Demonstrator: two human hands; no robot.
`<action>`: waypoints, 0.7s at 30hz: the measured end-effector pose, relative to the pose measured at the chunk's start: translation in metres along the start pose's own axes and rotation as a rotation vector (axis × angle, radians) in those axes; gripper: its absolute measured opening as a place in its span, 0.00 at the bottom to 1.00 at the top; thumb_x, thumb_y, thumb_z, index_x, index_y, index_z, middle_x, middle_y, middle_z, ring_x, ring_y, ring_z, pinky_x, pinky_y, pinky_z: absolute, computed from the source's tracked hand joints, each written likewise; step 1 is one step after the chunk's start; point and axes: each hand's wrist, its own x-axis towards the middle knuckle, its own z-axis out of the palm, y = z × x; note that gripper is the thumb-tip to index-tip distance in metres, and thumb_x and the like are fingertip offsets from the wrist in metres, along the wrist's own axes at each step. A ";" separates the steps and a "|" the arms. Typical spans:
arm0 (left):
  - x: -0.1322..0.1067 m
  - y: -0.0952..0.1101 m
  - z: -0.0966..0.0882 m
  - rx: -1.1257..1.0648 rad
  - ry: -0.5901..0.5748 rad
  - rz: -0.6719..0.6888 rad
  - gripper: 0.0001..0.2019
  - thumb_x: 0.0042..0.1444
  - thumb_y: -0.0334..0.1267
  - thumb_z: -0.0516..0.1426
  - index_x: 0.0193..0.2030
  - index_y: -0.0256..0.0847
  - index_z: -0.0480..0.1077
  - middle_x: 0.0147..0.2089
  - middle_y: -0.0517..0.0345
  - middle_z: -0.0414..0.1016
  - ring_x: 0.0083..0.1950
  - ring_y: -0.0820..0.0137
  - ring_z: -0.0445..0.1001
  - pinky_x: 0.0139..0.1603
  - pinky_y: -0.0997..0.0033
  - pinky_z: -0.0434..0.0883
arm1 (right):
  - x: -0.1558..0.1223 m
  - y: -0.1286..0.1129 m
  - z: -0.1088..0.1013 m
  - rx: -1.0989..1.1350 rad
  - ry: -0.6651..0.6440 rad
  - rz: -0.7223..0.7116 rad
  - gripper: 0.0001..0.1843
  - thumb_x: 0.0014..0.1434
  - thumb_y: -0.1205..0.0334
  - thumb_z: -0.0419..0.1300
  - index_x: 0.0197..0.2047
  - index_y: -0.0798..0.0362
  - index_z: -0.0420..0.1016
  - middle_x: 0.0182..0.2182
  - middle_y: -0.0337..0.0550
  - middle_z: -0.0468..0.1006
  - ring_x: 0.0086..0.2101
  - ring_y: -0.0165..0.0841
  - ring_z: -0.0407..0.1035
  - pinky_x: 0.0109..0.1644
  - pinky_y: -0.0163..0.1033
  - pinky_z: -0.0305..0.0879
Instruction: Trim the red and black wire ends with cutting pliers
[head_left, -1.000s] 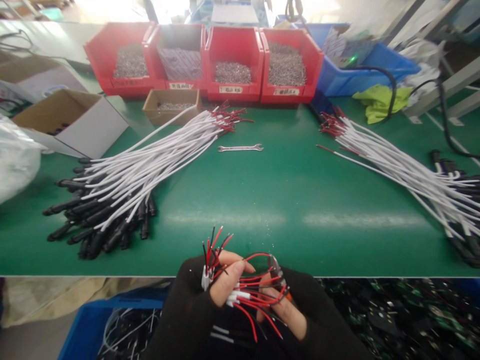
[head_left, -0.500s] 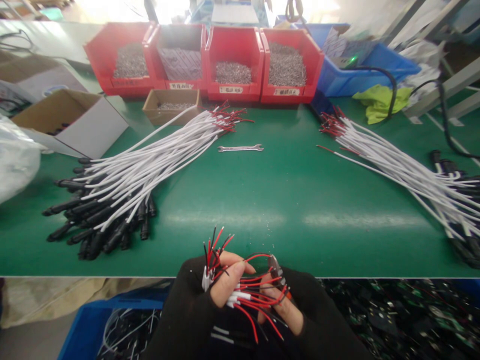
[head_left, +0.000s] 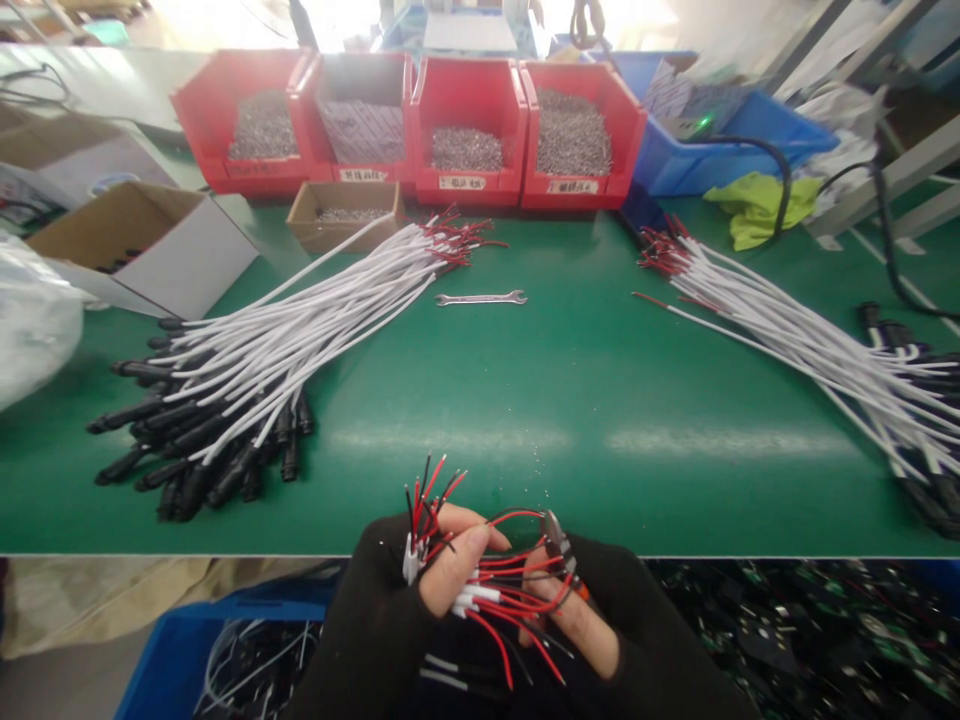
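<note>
My left hand (head_left: 456, 572) is closed around a bundle of white cables (head_left: 474, 597), pinching a thin red and black wire pair between thumb and index finger. Stripped red and black wires fan out from the bundle, some upward past the hand and others to the right. My right hand (head_left: 579, 615) is closed on wire cutters (head_left: 556, 540); an orange bit of their handle shows beside the fingers. The cutters' metal jaws are at the far end of the pinched wires. Whether the jaws grip the wire cannot be made out.
White cables with black connectors (head_left: 285, 320) lie in a pile on the left, another cable pile (head_left: 810, 340) on the right. A small wrench (head_left: 481, 298) rests between them. Red bins (head_left: 469, 185) of metal parts line the back, with a blue crate (head_left: 735, 160) beside them.
My right hand and the cutters have shifted slightly to the right. My left hand holds the bundle almost unmoved.
</note>
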 end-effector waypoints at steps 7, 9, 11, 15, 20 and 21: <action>0.000 0.003 0.001 0.019 0.086 0.001 0.09 0.57 0.42 0.62 0.29 0.46 0.83 0.29 0.61 0.85 0.28 0.66 0.81 0.30 0.74 0.75 | 0.001 -0.014 -0.005 0.026 -0.036 0.082 0.24 0.68 0.44 0.60 0.29 0.51 0.84 0.24 0.41 0.83 0.30 0.38 0.80 0.41 0.41 0.77; 0.000 0.003 0.001 0.019 0.084 -0.023 0.10 0.57 0.43 0.63 0.29 0.46 0.84 0.30 0.60 0.86 0.29 0.65 0.82 0.30 0.73 0.75 | 0.002 -0.014 -0.006 0.024 -0.029 0.088 0.23 0.69 0.44 0.60 0.32 0.51 0.84 0.27 0.41 0.84 0.33 0.39 0.81 0.45 0.43 0.77; 0.000 0.004 0.000 0.008 0.080 -0.041 0.10 0.57 0.44 0.62 0.29 0.45 0.84 0.30 0.59 0.86 0.29 0.64 0.81 0.29 0.74 0.74 | 0.002 -0.012 -0.007 0.021 -0.022 0.088 0.18 0.69 0.47 0.61 0.40 0.52 0.83 0.34 0.42 0.85 0.37 0.38 0.81 0.49 0.46 0.77; 0.000 0.005 0.000 0.009 0.067 -0.038 0.11 0.57 0.43 0.62 0.29 0.44 0.84 0.30 0.58 0.86 0.30 0.64 0.82 0.30 0.74 0.74 | 0.001 -0.002 -0.006 0.018 -0.013 0.095 0.16 0.70 0.50 0.62 0.45 0.55 0.80 0.40 0.42 0.84 0.39 0.36 0.80 0.48 0.46 0.77; 0.000 0.004 0.003 -0.064 0.044 -0.054 0.10 0.57 0.41 0.62 0.29 0.44 0.84 0.27 0.60 0.84 0.29 0.64 0.83 0.31 0.75 0.75 | 0.000 0.011 -0.005 0.003 -0.019 0.116 0.21 0.72 0.48 0.58 0.37 0.55 0.79 0.27 0.36 0.80 0.28 0.31 0.76 0.38 0.38 0.76; 0.000 0.003 0.003 -0.072 0.038 -0.056 0.10 0.57 0.41 0.62 0.29 0.44 0.84 0.27 0.60 0.84 0.29 0.64 0.83 0.31 0.75 0.75 | 0.000 0.012 -0.005 -0.003 -0.020 0.115 0.21 0.72 0.48 0.58 0.35 0.55 0.79 0.27 0.35 0.79 0.28 0.30 0.76 0.37 0.38 0.76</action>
